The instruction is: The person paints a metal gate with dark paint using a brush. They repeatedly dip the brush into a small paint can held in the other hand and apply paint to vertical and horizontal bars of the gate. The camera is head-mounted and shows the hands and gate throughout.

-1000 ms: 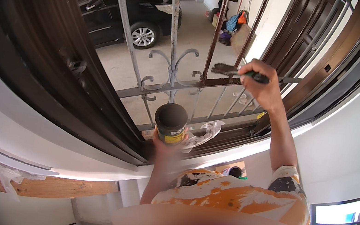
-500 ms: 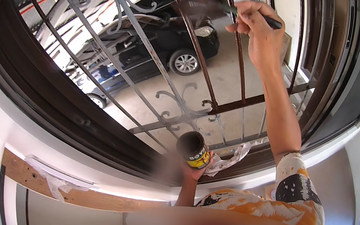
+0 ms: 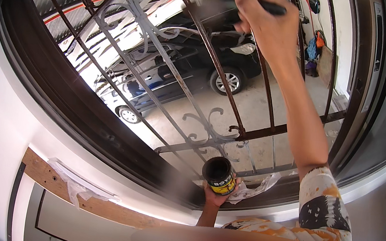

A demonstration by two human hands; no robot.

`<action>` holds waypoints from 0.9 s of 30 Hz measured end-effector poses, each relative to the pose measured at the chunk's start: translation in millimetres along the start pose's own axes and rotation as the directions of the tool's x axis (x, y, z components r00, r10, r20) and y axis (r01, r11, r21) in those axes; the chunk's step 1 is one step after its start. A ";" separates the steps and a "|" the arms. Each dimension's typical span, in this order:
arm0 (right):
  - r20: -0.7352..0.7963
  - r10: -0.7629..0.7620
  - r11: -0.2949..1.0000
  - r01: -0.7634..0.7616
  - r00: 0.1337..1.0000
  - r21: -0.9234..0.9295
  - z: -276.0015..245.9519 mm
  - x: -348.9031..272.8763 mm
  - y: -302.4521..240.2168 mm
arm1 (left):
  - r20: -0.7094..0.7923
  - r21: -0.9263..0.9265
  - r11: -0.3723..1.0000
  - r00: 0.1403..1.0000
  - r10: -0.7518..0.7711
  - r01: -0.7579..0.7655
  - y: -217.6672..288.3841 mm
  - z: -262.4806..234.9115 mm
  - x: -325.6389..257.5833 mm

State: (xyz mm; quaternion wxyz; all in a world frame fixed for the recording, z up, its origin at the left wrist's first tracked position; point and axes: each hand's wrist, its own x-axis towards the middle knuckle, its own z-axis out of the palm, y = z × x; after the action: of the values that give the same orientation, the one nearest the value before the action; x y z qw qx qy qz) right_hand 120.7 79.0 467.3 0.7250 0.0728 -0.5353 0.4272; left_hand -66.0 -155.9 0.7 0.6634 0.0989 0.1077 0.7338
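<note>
My right hand (image 3: 268, 32) is raised and closed round the dark handle of a paintbrush (image 3: 272, 8). Its blurred, dark bristle end lies at or close to a brown bar of the metal window grille (image 3: 214, 56); contact cannot be made out. Low in front of me, my left hand (image 3: 214, 196) grips a paint can (image 3: 224, 184) with a yellow and black label. The can is uncovered, its inside dark. Glossy brown coats the grille's right-hand bars and part of its top, while lower scrolls and several left bars are grey.
Crumpled clear plastic (image 3: 263, 187) lies on the sill beside the can. A dark window frame (image 3: 66, 81) surrounds the grille. Beyond it stands a black car (image 3: 186, 67). Below the sill, a wooden board (image 3: 52, 178) carries a white strip and more plastic.
My view has shifted, so the grille, car and can appear lower and farther right. The right hand has moved slightly left in the picture, still holding the brush; the left still grips the can.
</note>
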 end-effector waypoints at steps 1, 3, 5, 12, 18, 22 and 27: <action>-0.060 -0.069 0.997 0.071 0.996 0.025 10.4 14.9 2.3 | -0.049 0.031 0.999 0.999 0.021 -0.020 0.2 -1.3 -1.1; -0.135 -0.317 0.929 0.337 0.939 0.157 28.1 39.7 5.5 | -0.044 0.003 1.000 0.999 0.025 -0.025 0.4 -4.5 -0.9; -0.010 -0.320 0.941 0.319 0.947 0.112 38.3 54.9 5.5 | 0.003 -0.011 1.000 1.000 0.028 -0.028 -0.3 -8.5 0.6; -0.017 -0.044 0.961 0.047 0.999 0.272 29.0 69.0 1.7 | -0.091 -0.003 0.999 0.995 0.041 -0.042 -0.4 -14.3 -1.2; 0.010 0.007 0.884 -0.011 1.000 0.468 31.9 71.8 4.8 | -0.003 -0.112 0.994 1.000 0.019 -0.019 -0.3 -10.0 -1.7; -0.007 -0.315 0.925 0.308 0.949 0.224 37.3 50.9 -1.6 | -0.059 -0.032 0.999 0.997 0.042 -0.044 -1.6 -6.9 -2.4; 0.060 -0.627 0.765 0.628 0.777 -0.142 77.8 48.5 -11.1 | -0.039 -0.032 0.998 0.998 0.049 -0.051 -2.8 -4.7 -4.3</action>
State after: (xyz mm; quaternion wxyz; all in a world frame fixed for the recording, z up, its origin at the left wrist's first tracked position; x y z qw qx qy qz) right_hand 75.9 54.5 544.3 0.8271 0.1930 -0.5146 0.1175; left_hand -64.2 -160.0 -4.5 0.6442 0.0764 0.1059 0.7536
